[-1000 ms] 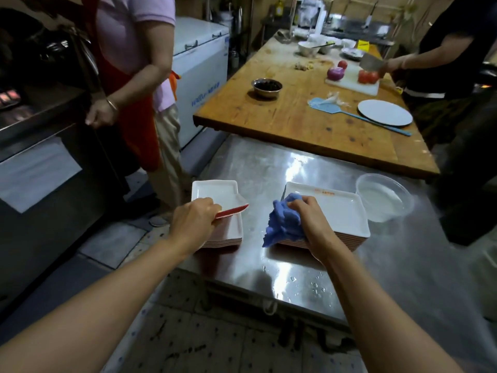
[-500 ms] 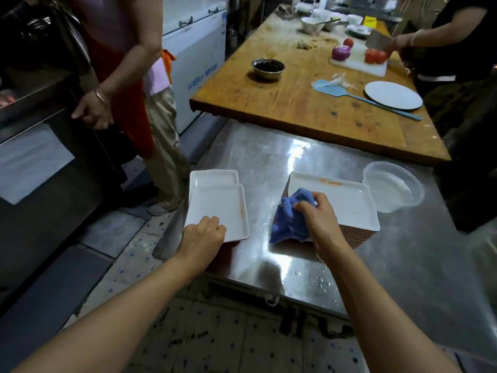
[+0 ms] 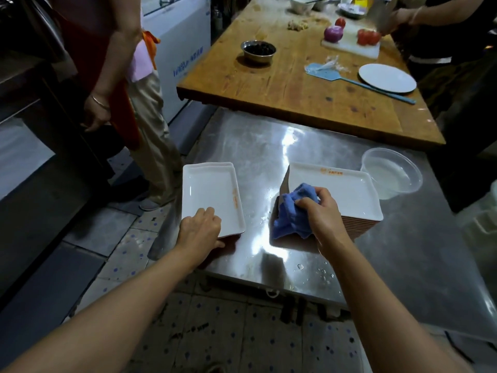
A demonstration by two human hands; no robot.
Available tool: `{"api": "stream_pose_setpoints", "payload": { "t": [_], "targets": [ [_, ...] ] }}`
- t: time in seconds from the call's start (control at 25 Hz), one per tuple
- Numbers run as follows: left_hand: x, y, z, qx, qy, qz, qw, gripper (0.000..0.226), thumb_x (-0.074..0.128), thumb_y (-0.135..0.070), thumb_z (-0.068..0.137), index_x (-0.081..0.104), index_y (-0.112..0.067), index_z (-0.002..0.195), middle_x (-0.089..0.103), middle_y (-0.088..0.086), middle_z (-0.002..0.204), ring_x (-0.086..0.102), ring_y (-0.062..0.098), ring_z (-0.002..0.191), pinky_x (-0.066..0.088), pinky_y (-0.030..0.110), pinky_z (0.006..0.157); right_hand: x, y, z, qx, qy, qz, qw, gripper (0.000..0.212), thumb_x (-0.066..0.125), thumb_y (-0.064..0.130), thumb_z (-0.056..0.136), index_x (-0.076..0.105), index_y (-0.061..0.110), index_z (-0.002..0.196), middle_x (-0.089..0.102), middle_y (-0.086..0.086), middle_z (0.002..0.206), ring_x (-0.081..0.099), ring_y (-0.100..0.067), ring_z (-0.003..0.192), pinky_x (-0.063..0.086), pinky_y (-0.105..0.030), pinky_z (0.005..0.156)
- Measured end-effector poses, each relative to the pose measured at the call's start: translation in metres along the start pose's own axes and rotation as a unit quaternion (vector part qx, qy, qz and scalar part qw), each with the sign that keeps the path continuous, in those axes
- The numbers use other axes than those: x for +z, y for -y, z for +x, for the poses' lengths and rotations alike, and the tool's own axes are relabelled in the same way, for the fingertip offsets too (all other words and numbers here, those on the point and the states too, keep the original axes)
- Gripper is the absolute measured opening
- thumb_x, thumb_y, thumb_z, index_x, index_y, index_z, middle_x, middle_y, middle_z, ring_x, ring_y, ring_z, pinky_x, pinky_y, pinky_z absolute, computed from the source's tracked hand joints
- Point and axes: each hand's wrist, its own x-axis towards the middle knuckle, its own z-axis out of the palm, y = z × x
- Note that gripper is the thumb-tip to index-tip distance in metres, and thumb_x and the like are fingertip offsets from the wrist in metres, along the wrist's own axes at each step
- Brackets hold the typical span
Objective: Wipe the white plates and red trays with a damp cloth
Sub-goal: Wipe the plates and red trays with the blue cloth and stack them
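Two stacks of rectangular plates, white on top and red underneath, stand on the steel table (image 3: 258,146). The left stack (image 3: 209,195) is low; my left hand (image 3: 200,231) grips the near edge of its top plate with curled fingers. The right stack (image 3: 347,192) is taller, with its red edges showing at the near right. My right hand (image 3: 321,214) holds a bunched blue cloth (image 3: 291,214) over that stack's near left corner.
A clear plastic bowl of water (image 3: 391,173) sits right of the tall stack. The wooden table (image 3: 282,84) behind carries a metal bowl, a blue spatula, a round white plate and a cutting board. One person stands at left, another chops at far right.
My left hand laid the tilted plate flat onto the left stack and now grips its near edge. My right hand with the cloth stayed at the right stack's corner.
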Motion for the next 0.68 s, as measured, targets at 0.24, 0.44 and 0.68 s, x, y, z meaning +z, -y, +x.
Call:
{"api": "stream_pose_setpoints", "payload": {
  "t": [0.24, 0.44, 0.68],
  "targets": [
    [0.005, 0.004, 0.013, -0.001, 0.014, -0.005, 1.0, 0.067, 0.042, -0.071, 0.081, 0.051, -0.015, 0.115, 0.047, 0.001, 0.115, 0.046, 0.018, 0.105, 0.034, 0.028, 0.064, -0.007, -0.001, -0.002, 0.045, -0.002, -0.008, 0.999, 0.041, 0.047, 0.005, 0.082, 0.039, 0.021, 0.118, 0.053, -0.002, 0.098, 0.057, -0.016, 0.084, 0.046, -0.022, 0.048],
    [-0.02, -0.008, 0.033, -0.03, 0.003, -0.101, 0.994, 0.06, 0.034, -0.065, 0.089, 0.057, -0.017, 0.115, 0.05, 0.002, 0.114, 0.048, 0.021, 0.105, 0.032, 0.032, 0.069, -0.028, 0.001, 0.011, -0.024, -0.049, -0.07, 0.996, 0.037, 0.05, 0.001, 0.081, 0.033, 0.019, 0.108, 0.049, -0.004, 0.101, 0.056, -0.015, 0.087, 0.051, -0.028, 0.061],
    [-0.066, -0.053, 0.071, -0.04, -0.05, -0.3, 0.952, 0.039, 0.051, -0.043, 0.091, 0.053, -0.021, 0.124, 0.057, 0.001, 0.122, 0.056, 0.023, 0.109, 0.045, 0.036, 0.084, -0.044, 0.007, 0.045, -0.172, -0.067, -0.272, 0.944, 0.031, 0.063, 0.004, 0.077, 0.052, 0.015, 0.103, 0.052, -0.01, 0.111, 0.053, -0.022, 0.098, 0.037, -0.016, 0.072]
  ]
}}
